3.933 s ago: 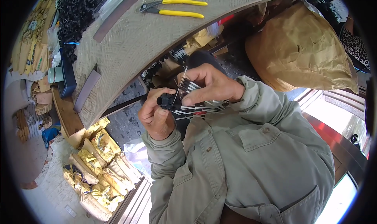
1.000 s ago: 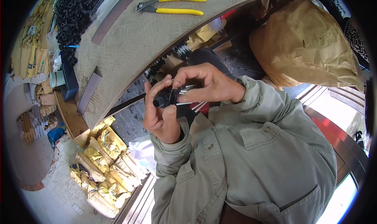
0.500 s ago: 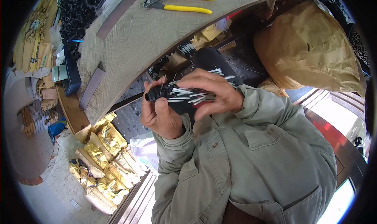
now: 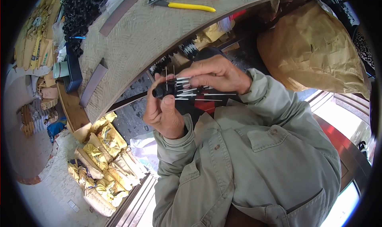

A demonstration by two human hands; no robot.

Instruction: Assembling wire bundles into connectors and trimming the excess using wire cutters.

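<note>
My left hand is closed around a black cylindrical piece with a round, hollow-looking end. From it, thin white rods run toward the right, and two thin needle-like wires stick up near its far side. My right hand is closed at the right end of this bundle, thumb and fingers bent over the rods; its fingertips partly hide what they grip. Several longer rods reach out beneath the right wrist. Something red shows below the rods.
Yellow-handled pliers lie on the patterned tabletop, with metal angle strips to the left. Black small parts are heaped at the far left. A large brown paper bag stands right; wrapped packets fill a box at lower left.
My right hand has risen slightly, and its fingers, spread over the rods before, have closed in on them. The black piece has shifted slightly right in my left hand. Fewer white rods show.
</note>
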